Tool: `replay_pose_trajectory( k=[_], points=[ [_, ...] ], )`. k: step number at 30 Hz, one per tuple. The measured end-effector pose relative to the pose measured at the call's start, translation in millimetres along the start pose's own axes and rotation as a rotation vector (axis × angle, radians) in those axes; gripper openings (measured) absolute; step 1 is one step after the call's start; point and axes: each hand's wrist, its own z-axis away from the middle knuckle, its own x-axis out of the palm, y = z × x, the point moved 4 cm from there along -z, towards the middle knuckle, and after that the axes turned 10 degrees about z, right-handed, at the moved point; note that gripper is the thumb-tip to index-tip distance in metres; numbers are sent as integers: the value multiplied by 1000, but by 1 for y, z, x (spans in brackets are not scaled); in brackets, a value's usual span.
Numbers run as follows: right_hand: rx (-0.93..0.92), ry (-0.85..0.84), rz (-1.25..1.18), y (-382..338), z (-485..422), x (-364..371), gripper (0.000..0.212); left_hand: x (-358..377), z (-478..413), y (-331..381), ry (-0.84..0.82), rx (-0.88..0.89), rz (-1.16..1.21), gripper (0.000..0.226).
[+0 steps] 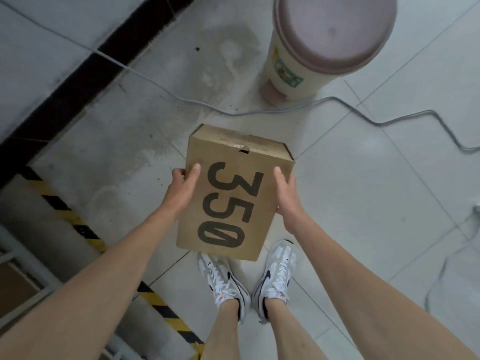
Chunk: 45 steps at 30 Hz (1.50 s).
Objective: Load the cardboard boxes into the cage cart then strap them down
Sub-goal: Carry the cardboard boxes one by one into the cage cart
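A brown cardboard box (233, 193) with "350" printed in black on its top hangs in the air above the tiled floor, in front of my feet. My left hand (183, 187) grips its left side, thumb on the top face. My right hand (287, 193) grips the right side the same way. At the lower left edge of the view a grey metal frame (23, 258) shows, with brown cardboard (13, 281) behind its bars; I cannot tell if this is the cage cart.
A cream pedal bin (319, 42) with a pink lid stands on the floor ahead to the right. A grey cable (259, 113) snakes across the tiles. Yellow-black hazard tape (75, 224) runs diagonally at the left. My white sneakers (246, 279) are below the box.
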Motion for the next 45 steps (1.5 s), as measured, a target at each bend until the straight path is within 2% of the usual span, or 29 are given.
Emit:
replay_pose_trajectory(
  k=[3,5,8,10,12,14,16,23,27,30,34,38,42,45],
  points=[
    [-100,-33,-44,-55,63,-15,70,-25,72,40,4,47,241,83],
    [-189,-73,-32,-95,109,-25,45,-44,126,72,-1,101,349,63],
    [-243,-113,24,-149,191,-42,49,-79,215,111,56,98,471,61],
    [-244,-130,62,-178,247,-50,62,-104,272,129,90,68,558,75],
    [-283,-181,123,-202,302,-51,55,-130,329,145,124,33,671,86],
    [-359,-255,185,-221,356,-47,38,-156,387,157,157,67,735,87],
    [-445,-313,234,-233,410,-43,29,-181,443,160,195,136,756,79],
    [-774,-442,387,-260,599,-18,33,-256,627,133,373,298,833,69],
    [-936,-558,462,-294,705,21,34,-299,732,118,508,438,957,58],
    [-1099,-636,531,-314,803,61,30,-342,808,104,606,550,1055,67],
    [-1273,-762,567,-298,926,113,26,-395,911,63,732,702,1094,67],
    [-1351,-901,557,-232,1017,162,34,-424,1009,-15,901,756,1089,62],
    [-1313,-1026,552,-136,1066,207,28,-429,1076,-118,1049,684,1081,64],
    [-1296,-1106,617,-60,1086,239,28,-423,1106,-198,1100,624,1108,71]
  ],
)
